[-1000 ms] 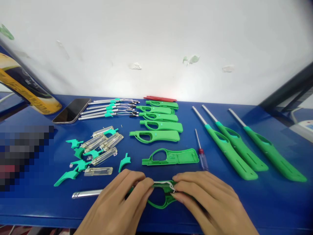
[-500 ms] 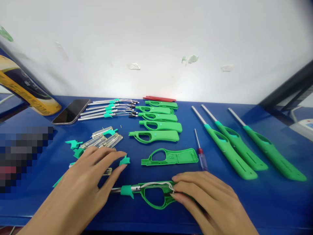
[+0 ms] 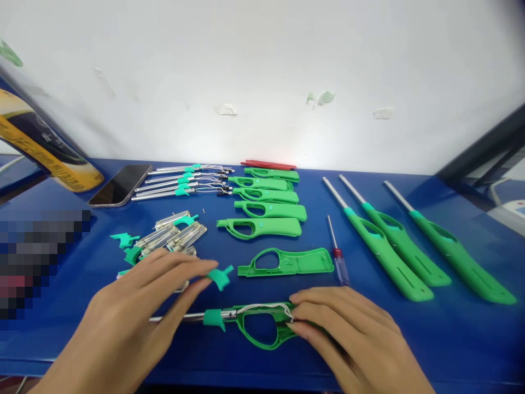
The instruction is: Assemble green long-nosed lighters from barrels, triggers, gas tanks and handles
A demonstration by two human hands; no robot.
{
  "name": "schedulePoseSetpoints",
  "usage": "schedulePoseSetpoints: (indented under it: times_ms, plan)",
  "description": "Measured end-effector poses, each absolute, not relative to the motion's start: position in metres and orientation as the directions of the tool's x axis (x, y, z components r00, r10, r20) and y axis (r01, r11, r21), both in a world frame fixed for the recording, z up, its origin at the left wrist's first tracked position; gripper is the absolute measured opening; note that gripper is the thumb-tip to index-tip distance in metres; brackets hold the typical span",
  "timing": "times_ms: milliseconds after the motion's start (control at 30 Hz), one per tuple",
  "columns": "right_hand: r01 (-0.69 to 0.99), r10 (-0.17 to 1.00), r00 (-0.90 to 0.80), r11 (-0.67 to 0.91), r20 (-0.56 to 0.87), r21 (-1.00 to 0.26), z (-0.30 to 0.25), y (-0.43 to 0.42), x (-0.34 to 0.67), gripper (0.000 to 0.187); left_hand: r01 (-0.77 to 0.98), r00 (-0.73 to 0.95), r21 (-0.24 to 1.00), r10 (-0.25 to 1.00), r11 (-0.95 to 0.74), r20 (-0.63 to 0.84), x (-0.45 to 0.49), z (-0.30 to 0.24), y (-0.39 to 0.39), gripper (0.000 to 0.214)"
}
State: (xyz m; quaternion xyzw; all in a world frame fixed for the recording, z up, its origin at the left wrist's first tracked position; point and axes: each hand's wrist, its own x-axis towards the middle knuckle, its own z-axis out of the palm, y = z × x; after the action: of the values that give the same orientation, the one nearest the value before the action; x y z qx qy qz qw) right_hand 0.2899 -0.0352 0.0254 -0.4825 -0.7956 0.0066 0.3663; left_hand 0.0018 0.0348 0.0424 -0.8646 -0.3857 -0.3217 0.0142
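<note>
My right hand (image 3: 348, 334) lies over the rear of a green lighter handle shell (image 3: 262, 327) near the table's front edge, fingers pressed on it. A metal tube with a teal collar (image 3: 197, 317) and white wires sit in that shell. My left hand (image 3: 135, 312) pinches a small teal trigger piece (image 3: 221, 275) between thumb and fingertips, just above the tube. Behind it lies an empty green shell half (image 3: 287, 262).
Several clear fuel cartridges and teal triggers (image 3: 172, 238) lie at left. Further back are metal tubes with wires (image 3: 184, 183) and stacked green shells (image 3: 266, 205). A small screwdriver (image 3: 338, 254), three finished green lighters (image 3: 406, 246) at right, a phone (image 3: 121, 185).
My left hand left the shell, reached to the loose teal trigger piece and has picked it up. My right hand stays on the shell.
</note>
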Motion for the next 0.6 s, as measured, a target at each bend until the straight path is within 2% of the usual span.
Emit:
schedulePoseSetpoints:
  times_ms: [67,167,300,467,600]
  plan:
    - [0.761,0.773,-0.261,0.533,0.579,-0.369,0.025,-0.035,0.29,0.032,0.616,0.561,0.246,0.635,-0.749,0.531,0.005,0.044,0.026,0.019]
    - [0.755,0.78,-0.257,0.531,0.571,-0.385,0.025,-0.035,0.29,0.031,0.531,0.684,0.202,0.557,-0.823,0.471,0.012,0.042,0.015,0.039]
    - [0.747,0.782,-0.256,0.534,0.569,-0.397,0.024,-0.035,0.288,0.027,0.555,0.716,0.154,0.563,-0.818,0.413,0.022,0.031,0.004,0.053]
    - [0.75,0.787,-0.241,0.522,0.568,-0.405,0.024,-0.036,0.287,0.031,0.554,0.741,0.163,0.572,-0.817,0.352,0.027,0.022,0.001,0.051]
    - [0.754,0.784,-0.267,0.532,0.561,-0.385,0.025,-0.036,0.288,0.031,0.527,0.736,0.219,0.569,-0.821,0.366,0.029,0.021,0.002,0.047]
